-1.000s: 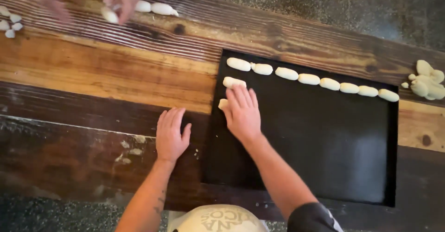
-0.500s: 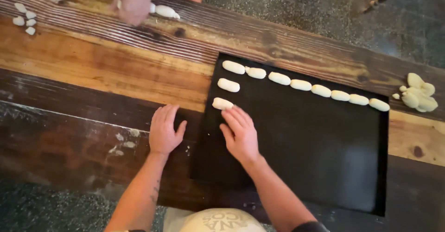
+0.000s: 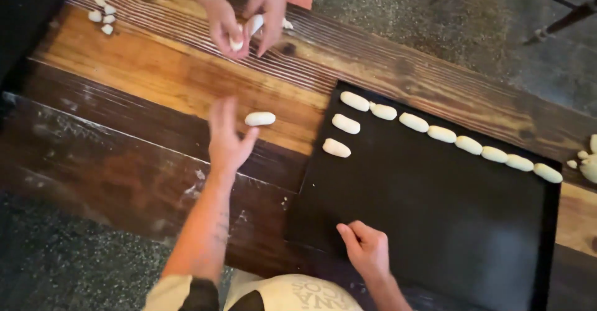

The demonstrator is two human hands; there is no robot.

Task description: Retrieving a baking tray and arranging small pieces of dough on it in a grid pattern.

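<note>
Dough piece, a small pale oblong, is lying on the wooden bench just beside the fingertips of your left hand, which is reaching toward it with fingers spread wide and holding nothing. Farther left, a few small dough scraps are sitting near the bench's far corner. Across the bench, another person's hands are rolling a piece of their own. Moving right, the black baking tray is carrying a row of shaped pieces along its far edge, with two more starting a second row at its left end. Your right hand is resting loosely curled and empty on the tray's near edge. You are likely picking up the loose piece; placing it would call for setting it in line beneath those two.
</note>
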